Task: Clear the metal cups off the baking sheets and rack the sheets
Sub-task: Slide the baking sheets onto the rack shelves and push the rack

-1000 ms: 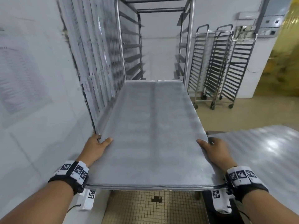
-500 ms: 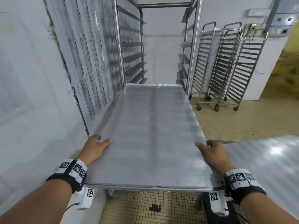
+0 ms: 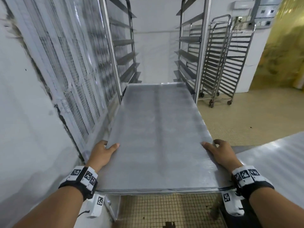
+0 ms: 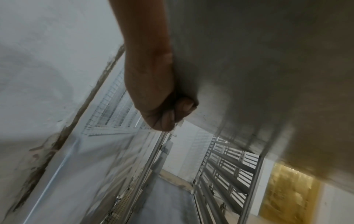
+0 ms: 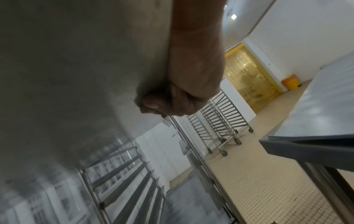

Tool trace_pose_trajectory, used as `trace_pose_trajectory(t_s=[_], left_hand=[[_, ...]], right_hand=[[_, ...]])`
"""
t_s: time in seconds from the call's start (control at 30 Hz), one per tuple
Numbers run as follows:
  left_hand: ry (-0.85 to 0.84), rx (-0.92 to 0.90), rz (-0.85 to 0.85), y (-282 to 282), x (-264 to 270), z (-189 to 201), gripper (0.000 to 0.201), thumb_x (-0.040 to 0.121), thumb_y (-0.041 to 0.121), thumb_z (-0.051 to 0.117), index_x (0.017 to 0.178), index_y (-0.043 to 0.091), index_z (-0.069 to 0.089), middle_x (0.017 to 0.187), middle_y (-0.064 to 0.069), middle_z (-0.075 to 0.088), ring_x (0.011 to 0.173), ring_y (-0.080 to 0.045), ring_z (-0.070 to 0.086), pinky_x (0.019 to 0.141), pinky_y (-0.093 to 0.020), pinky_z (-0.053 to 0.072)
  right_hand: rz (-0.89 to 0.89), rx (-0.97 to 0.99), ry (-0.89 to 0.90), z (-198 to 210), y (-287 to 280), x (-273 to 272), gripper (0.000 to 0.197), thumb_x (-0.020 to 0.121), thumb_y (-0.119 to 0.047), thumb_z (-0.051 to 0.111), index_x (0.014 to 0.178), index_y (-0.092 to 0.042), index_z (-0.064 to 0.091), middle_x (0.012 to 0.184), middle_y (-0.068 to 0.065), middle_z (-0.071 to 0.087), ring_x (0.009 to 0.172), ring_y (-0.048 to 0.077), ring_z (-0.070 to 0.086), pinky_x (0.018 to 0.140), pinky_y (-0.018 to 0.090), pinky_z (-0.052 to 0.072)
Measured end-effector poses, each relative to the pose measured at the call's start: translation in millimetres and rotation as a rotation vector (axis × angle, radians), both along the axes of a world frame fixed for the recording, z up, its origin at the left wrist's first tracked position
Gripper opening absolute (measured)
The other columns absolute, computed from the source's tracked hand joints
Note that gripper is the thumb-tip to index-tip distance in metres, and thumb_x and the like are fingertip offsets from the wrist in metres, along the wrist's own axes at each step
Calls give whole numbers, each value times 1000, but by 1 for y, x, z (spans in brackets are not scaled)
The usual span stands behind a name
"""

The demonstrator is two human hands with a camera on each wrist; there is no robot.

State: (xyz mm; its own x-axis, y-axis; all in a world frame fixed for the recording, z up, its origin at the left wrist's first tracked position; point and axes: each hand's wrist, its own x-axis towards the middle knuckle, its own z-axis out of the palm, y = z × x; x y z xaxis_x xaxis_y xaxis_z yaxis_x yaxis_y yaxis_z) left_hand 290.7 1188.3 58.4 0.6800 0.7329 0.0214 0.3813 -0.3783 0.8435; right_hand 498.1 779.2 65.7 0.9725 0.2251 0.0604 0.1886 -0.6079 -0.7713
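A long grey baking sheet (image 3: 158, 137) with no cups on it is held level in front of me, its far end at the mouth of a tall steel rack (image 3: 194, 46). My left hand (image 3: 105, 150) grips the sheet's left edge, thumb on top and fingers curled underneath (image 4: 168, 116). On the right edge my right hand (image 3: 217, 150) grips the same way, its fingers curled below the sheet (image 5: 153, 107). From both wrist views the sheet's underside (image 4: 258, 68) fills the upper part of the picture.
The rack's angled rails (image 3: 125, 56) line both its sides. Two more wheeled racks (image 3: 225, 63) stand at the back right wall. A steel table (image 3: 271, 162) lies close on my right. A white wall with meshed windows (image 3: 70, 66) runs along the left. The floor is tiled.
The sheet and both hands have advanced toward the tall rack, which now looms nearer, with the sheet's far end between its uprights. Both grips are unchanged.
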Motion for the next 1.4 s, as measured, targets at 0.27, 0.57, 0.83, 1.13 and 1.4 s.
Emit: trace_pose_trajectory(t_s=[0.27, 0.57, 0.83, 1.13, 1.4], left_hand=[[-10, 4, -57, 43, 47, 5, 29, 93, 29, 75, 105, 11, 55, 103, -8, 62, 91, -21, 59, 80, -29, 43], [0, -8, -54, 70, 92, -3, 45, 90, 39, 76, 117, 7, 60, 108, -8, 67, 100, -27, 66, 87, -36, 51], [-8, 13, -37, 87, 149, 2, 34, 92, 36, 75, 114, 16, 57, 111, -3, 62, 103, -23, 62, 93, -35, 49], [-18, -22, -41, 127, 220, 3, 84, 65, 77, 70, 120, 14, 61, 116, -9, 71, 104, -31, 69, 95, -51, 56], [35, 23, -50, 150, 266, 25, 49, 88, 53, 73, 111, 13, 58, 107, -1, 68, 96, -25, 68, 88, -41, 56]], right_hand=[[-72, -13, 50, 4, 44, 26, 61, 83, -57, 70, 121, -11, 57, 98, 1, 62, 86, 21, 59, 78, 31, 43], [-95, 18, 70, 0, 67, 64, 59, 86, -52, 69, 125, -10, 55, 101, 3, 63, 82, 19, 58, 77, 30, 41], [-68, 19, 46, 6, 90, 128, 53, 86, -53, 69, 118, -12, 58, 97, 7, 66, 83, 24, 61, 74, 32, 42], [-52, 44, 21, 12, 123, 205, 44, 85, -52, 70, 109, -16, 58, 95, 3, 65, 71, 9, 56, 76, 33, 42], [-45, 47, 49, 24, 146, 256, 53, 85, -53, 70, 118, -14, 59, 101, 5, 65, 85, 23, 59, 78, 32, 42]])
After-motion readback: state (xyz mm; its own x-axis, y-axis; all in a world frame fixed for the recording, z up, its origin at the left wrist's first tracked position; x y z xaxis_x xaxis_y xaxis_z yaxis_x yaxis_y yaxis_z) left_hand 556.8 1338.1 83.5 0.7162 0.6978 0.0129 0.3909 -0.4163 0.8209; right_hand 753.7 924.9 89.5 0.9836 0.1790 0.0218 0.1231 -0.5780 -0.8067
